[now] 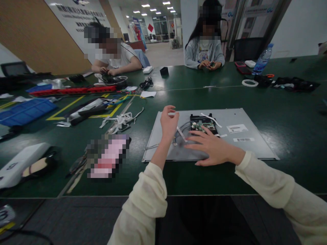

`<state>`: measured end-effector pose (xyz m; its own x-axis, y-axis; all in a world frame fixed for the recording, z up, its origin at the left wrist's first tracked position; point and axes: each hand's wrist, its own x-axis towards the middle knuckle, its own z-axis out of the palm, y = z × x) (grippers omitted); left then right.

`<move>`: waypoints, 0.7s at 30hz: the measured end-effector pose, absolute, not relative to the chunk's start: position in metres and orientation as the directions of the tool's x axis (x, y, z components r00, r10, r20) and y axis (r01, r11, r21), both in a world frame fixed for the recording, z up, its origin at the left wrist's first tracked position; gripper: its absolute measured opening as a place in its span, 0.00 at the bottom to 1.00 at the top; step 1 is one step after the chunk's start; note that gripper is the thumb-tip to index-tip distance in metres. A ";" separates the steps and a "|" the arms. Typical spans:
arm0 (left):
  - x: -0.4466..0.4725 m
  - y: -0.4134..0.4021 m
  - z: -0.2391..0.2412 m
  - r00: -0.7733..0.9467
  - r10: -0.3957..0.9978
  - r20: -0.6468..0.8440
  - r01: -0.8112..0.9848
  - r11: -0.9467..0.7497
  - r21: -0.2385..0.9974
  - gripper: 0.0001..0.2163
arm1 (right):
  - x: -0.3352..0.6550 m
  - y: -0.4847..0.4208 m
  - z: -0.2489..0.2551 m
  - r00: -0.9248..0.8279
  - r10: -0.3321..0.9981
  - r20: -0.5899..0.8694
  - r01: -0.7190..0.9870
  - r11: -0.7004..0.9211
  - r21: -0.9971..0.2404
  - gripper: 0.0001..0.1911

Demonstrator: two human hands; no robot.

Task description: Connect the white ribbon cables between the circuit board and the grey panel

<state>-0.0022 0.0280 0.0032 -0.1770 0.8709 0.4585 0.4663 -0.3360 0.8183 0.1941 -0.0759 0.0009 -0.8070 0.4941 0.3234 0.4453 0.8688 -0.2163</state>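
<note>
A grey metal panel (245, 149), the back of a flat screen, lies on the green table (230, 98) in front of me. Near its middle sits a small green circuit board (203, 125) with white ribbon cables (181, 133) running off it. My right hand (212, 148) lies flat on the panel, fingers spread, just below the board. My left hand (168, 122) is raised above the panel's left part, fingers curled with thumb and fingertips close together; nothing shows between them.
A blurred phone-like object (108, 156) lies left of the panel. Cable scraps (120, 120), a blue tray (25, 112) and a red strip (74, 90) fill the left side. Two other people sit across the table. A water bottle (262, 59) and tape roll (249, 82) stand far right.
</note>
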 end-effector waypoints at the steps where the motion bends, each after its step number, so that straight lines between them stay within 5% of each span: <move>1: -0.003 0.030 0.001 -0.181 0.860 0.477 0.462 -0.354 0.813 0.15 | 0.192 -0.077 0.000 -0.815 0.484 0.318 0.434 0.874 -0.219 0.34; 9: -0.004 0.032 -0.005 -0.169 0.874 0.456 0.309 -0.392 0.866 0.17 | 0.189 -0.078 -0.003 -0.814 0.550 0.184 0.526 0.834 -0.165 0.30; 21: -0.003 0.030 -0.007 -0.134 0.914 0.384 0.274 -0.338 0.900 0.11 | 0.203 -0.050 -0.011 -0.674 0.707 0.214 0.705 0.703 -0.099 0.31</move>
<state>-0.0028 0.0299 -0.0067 -0.1342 0.9135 0.3840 0.2736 -0.3383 0.9004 0.2030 -0.0501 -0.0107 -0.6745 0.7066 0.2140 0.7048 0.7025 -0.0986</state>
